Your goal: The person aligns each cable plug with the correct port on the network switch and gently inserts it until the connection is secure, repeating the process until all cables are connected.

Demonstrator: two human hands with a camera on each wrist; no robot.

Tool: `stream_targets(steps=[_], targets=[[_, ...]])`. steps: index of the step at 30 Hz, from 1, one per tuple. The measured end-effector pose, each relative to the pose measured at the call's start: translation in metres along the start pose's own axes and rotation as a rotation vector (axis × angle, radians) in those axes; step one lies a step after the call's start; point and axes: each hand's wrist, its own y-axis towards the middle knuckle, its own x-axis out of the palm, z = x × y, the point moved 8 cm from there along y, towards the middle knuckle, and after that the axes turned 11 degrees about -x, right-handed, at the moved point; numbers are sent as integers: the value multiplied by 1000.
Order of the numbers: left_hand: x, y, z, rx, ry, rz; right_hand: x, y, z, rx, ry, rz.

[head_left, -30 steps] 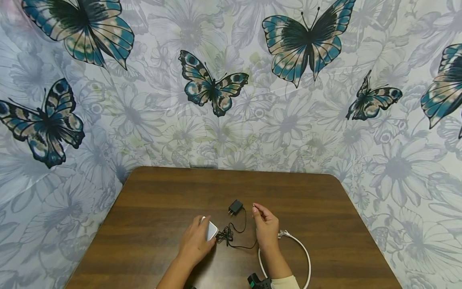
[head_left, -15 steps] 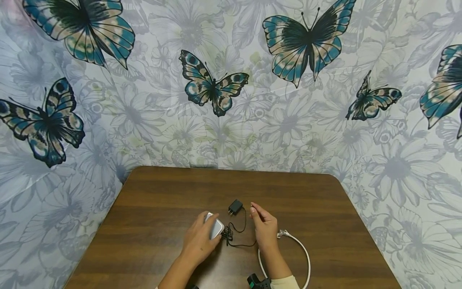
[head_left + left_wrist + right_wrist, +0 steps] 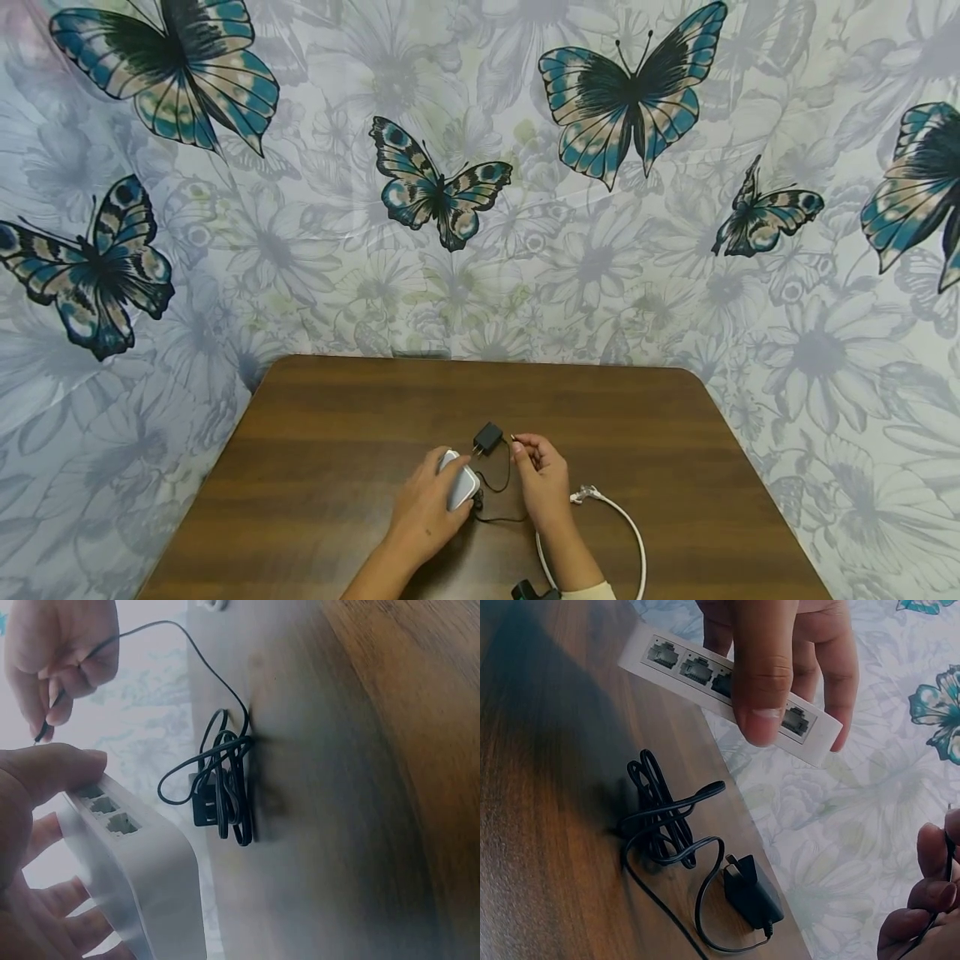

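Note:
My left hand (image 3: 427,512) grips a small white network switch (image 3: 462,487) above the table. In the right wrist view, a row of Ethernet ports (image 3: 697,669) faces that camera, and the left thumb lies across part of the row. My right hand (image 3: 546,487) pinches the thin black power cord (image 3: 217,675) close to its end. The cord's small tip (image 3: 950,808) sticks out past the fingertips, apart from the switch. From there the cord runs down to a bundled coil (image 3: 660,825) and a black power adapter (image 3: 488,438) with metal prongs, lying on the table.
A white network cable (image 3: 641,546) lies curved on the wooden table (image 3: 360,408), partly behind the right forearm. Near the right sleeve is a black device (image 3: 531,590). A butterfly-patterned cloth (image 3: 315,233) hangs behind the table's far edge.
My left hand has carried the switch rightward, closer to the right hand, so it now covers much of the coil. The right hand has shifted slightly left with the cord. The head view has tilted slightly.

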Motion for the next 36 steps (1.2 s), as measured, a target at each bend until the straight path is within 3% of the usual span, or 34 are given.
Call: stream_targets(steps=[7, 23, 36], targets=[[0, 0, 3, 5, -8, 23, 4, -1, -19, 51, 14, -67], [5, 1, 8, 5, 4, -36, 13, -2, -13, 87, -14, -176], [8, 2, 12, 62, 10, -48, 18, -3, -11, 79, -29, -231]])
